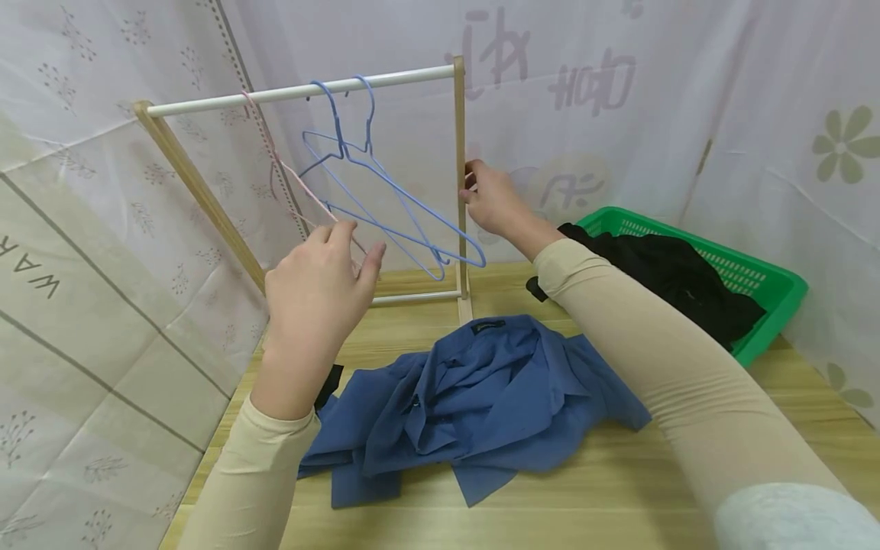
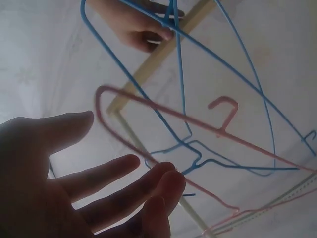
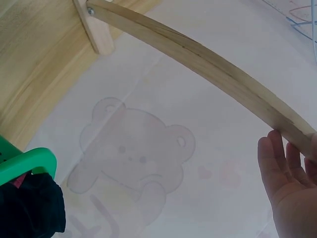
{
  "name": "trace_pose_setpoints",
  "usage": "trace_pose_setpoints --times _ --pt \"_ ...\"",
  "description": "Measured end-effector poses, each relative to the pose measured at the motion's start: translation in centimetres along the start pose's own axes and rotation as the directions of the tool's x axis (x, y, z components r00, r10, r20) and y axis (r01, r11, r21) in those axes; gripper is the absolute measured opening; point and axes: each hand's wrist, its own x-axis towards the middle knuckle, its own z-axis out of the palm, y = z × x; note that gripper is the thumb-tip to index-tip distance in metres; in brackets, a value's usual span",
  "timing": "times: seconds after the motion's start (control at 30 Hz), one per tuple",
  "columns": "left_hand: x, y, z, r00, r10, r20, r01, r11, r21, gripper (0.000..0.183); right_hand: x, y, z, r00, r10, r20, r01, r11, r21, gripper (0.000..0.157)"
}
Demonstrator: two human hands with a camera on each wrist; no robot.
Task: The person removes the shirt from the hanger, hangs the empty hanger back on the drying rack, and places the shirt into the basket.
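Note:
My left hand (image 1: 316, 286) is raised beside the lower end of a pink hanger (image 2: 163, 110), its thumb spread away from the fingers. In the left wrist view the fingertips overlap the hanger's lower bar. My right hand (image 1: 496, 200) grips the right wooden post (image 1: 461, 130) of a small clothes rack, thumb and fingers on either side in the right wrist view (image 3: 285, 183). Two blue hangers (image 1: 340, 137) hang from the rack's white rail (image 1: 412, 76), between my hands. Below them a crumpled blue collared shirt (image 1: 481, 405) lies on the wooden table.
A green plastic basket (image 1: 777, 305) holding black clothing (image 1: 660, 267) stands at the right, close to my right forearm. A bit of black cloth (image 1: 328, 386) shows behind my left wrist. Patterned curtains (image 1: 687, 92) enclose the table (image 1: 605, 496) at the back and sides.

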Motion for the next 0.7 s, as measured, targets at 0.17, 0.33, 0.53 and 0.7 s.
trace_pose_setpoints --times 0.17,0.33,0.53,0.7 --pt "0.0 -0.4 0.1 1.000 -0.021 0.012 0.021 1.000 -0.005 0.061 0.0 -0.1 0.1 1.000 -0.014 0.006 0.014 1.000 0.005 0.047" --pt "0.3 -1.6 -0.6 0.997 -0.074 -0.004 0.073 0.997 -0.032 0.060 -0.1 0.0 -0.1 0.999 -0.045 0.016 0.045 0.999 0.000 0.049" --pt "0.5 -3.2 -1.0 0.993 -0.117 0.032 0.118 0.992 -0.051 0.050 -1.1 0.3 -0.8 0.995 -0.057 0.083 0.064 0.994 -0.085 0.058" --pt "0.1 -4.6 -0.9 0.989 -0.133 0.063 0.136 0.989 -0.060 0.043 -3.7 -0.1 -2.6 0.973 -0.063 0.224 0.106 0.976 -0.189 0.060"
